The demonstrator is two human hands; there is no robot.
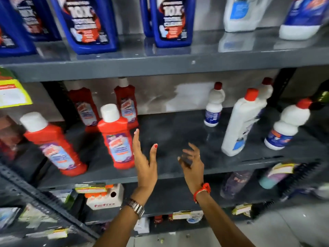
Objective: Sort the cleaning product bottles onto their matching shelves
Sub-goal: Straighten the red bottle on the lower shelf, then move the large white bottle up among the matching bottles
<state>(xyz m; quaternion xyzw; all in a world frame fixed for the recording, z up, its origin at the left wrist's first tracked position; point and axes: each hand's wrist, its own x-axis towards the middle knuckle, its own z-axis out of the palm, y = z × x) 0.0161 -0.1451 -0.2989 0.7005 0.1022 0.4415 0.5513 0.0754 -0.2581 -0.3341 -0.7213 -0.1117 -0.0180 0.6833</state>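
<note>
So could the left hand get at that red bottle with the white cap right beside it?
Probably yes. The left hand is open and empty, just right of the red bottle, which stands at the front of the middle shelf with nothing between them.

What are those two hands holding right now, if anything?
Nothing. The left hand and right hand are both open and empty in front of the middle shelf.

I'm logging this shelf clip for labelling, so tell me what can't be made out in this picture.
Head view only:
- Tall blue bottles on the top shelf: caps cut off by the upper edge.
- Red bottles with white caps: label text smeared by motion blur.
- Right hand: fingers blurred; whether it holds anything is unclear.
- Bottom-shelf clear bottle: dim, blurred, product unreadable.
- Dark green object: cut off at right edge.
</note>
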